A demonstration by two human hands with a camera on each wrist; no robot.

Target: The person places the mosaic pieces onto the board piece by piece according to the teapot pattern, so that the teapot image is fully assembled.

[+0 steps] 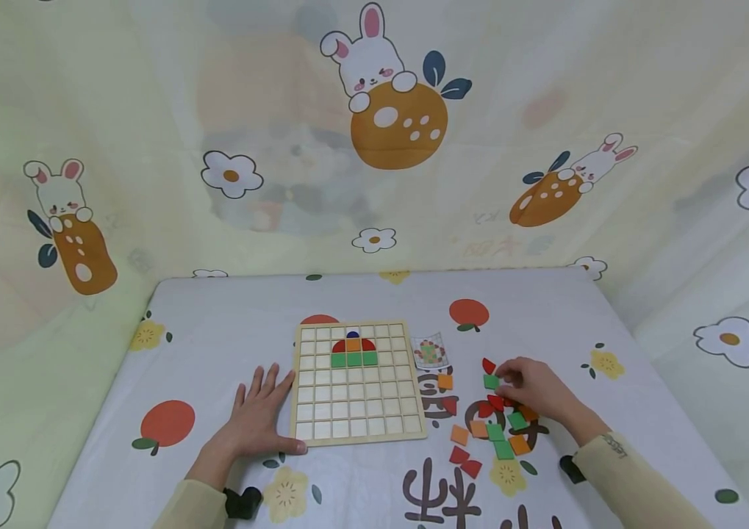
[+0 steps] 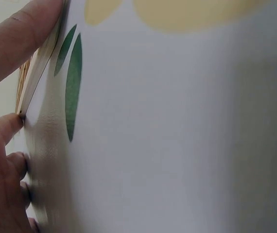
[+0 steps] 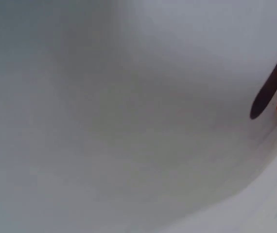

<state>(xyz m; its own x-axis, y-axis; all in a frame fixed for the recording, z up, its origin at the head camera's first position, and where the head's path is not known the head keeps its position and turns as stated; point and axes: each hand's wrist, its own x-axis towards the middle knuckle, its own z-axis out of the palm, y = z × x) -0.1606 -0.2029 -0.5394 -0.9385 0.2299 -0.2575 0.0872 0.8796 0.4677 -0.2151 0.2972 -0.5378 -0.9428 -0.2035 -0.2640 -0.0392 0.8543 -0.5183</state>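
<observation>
A wooden grid board (image 1: 361, 397) lies on the table. Near its top sit a small blue piece (image 1: 353, 335), an orange square (image 1: 353, 344), a red curved piece on each side and a row of green squares (image 1: 354, 359). My left hand (image 1: 258, 415) rests with spread fingers at the board's left edge, thumb at the lower left corner. Over loose tiles on the right, my right hand (image 1: 536, 386) bends its fingers down near a green square (image 1: 491, 382) and a red piece (image 1: 489, 365). Whether it pinches a tile is hidden; the right wrist view barely catches the hand.
A small pattern card (image 1: 430, 351) lies against the board's right edge. Several orange, green and red tiles (image 1: 495, 432) are scattered right of the board. The printed cloth covers the table, and a patterned curtain (image 1: 268, 250) rises behind it.
</observation>
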